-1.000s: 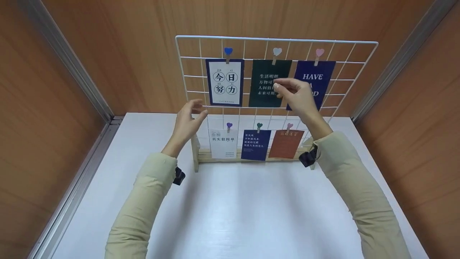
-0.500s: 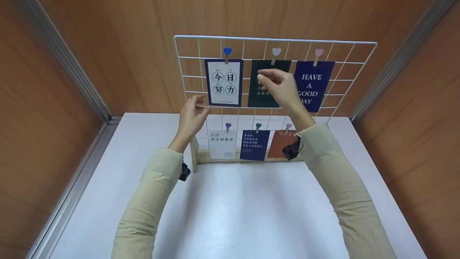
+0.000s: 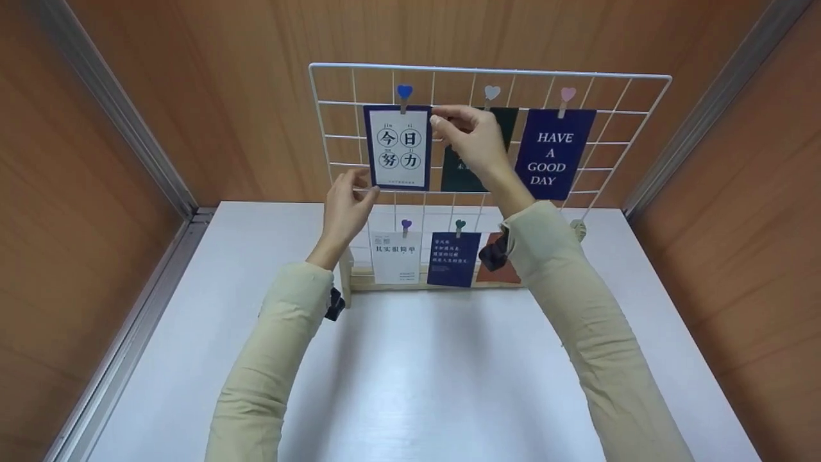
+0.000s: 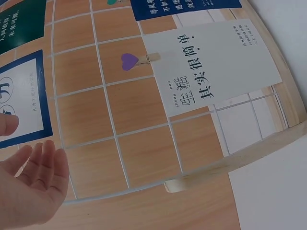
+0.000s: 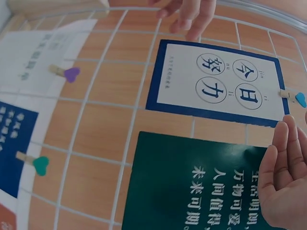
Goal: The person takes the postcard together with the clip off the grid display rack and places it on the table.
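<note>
A white card with a dark blue border hangs from a blue heart clip at the upper left of a white wire grid. My left hand is at its lower left corner, thumb tip over the card's edge, other fingers loosely bent beside it. At the upper right edge of that card are the fingertips of my right hand, in front of a dark green card. In the right wrist view the right fingers lie nearly straight, tips right at the card's corner. Neither hand grips the card.
Upper right hangs a blue "HAVE A GOOD DAY" card. Below are a white card with a purple heart clip, a blue card and a partly covered orange card. The grid's wooden base stands on a white table.
My right hand has moved left across the green card to the blue-bordered card's upper right edge. The left hand has shifted slightly right to that card's lower left corner.
</note>
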Available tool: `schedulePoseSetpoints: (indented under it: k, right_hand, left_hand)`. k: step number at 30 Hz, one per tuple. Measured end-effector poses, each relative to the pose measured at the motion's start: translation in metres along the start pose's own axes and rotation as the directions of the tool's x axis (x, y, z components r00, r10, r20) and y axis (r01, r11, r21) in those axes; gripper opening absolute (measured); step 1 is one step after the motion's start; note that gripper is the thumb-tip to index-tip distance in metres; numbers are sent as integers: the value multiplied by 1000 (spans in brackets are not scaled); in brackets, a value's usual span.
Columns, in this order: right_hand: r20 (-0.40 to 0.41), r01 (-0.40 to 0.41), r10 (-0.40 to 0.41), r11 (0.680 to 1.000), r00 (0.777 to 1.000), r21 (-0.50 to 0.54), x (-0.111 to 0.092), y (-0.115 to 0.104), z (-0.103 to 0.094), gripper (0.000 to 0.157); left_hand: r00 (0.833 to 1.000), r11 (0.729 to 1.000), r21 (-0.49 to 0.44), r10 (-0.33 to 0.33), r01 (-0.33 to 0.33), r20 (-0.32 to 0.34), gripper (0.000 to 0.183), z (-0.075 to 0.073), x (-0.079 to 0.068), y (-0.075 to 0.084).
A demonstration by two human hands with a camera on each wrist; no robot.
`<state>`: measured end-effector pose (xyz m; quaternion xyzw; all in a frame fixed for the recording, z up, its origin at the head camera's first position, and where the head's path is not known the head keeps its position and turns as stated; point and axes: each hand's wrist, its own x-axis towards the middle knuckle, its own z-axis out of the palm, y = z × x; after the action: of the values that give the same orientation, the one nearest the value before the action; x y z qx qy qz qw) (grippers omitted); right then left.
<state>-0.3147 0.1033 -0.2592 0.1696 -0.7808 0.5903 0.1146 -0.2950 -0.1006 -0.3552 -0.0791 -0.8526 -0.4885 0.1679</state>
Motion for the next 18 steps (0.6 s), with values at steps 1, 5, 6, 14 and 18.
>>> schedulePoseSetpoints:
  k: [1, 5, 6, 14, 18]
  right_hand:
    - [-3, 1, -1, 1000, 1000, 7, 6, 7, 2, 28]
    - [-12, -5, 6, 999, 1000, 43, 27, 25, 8, 30]
    - [-13, -7, 8, 999, 1000, 44, 28, 24, 10, 30]
    - [6, -34, 34, 999, 999, 12, 1, -33, 22, 34]
    - [12, -54, 54, 999, 998, 4, 4, -35, 28, 36]
  left_hand:
    - [1000, 1000, 4, 1, -1, -3, 36, 0, 0, 0]
    - [1000, 1000, 7, 9, -9, -19, 34, 1, 2, 1]
    - [1000, 1000, 10, 15, -15, -24, 34, 2, 3, 1]
    - [999, 999, 18, 36, -35, -40, 28, 4, 6, 2]
    - [998, 999, 10, 33, -32, -44, 26, 4, 6, 1]
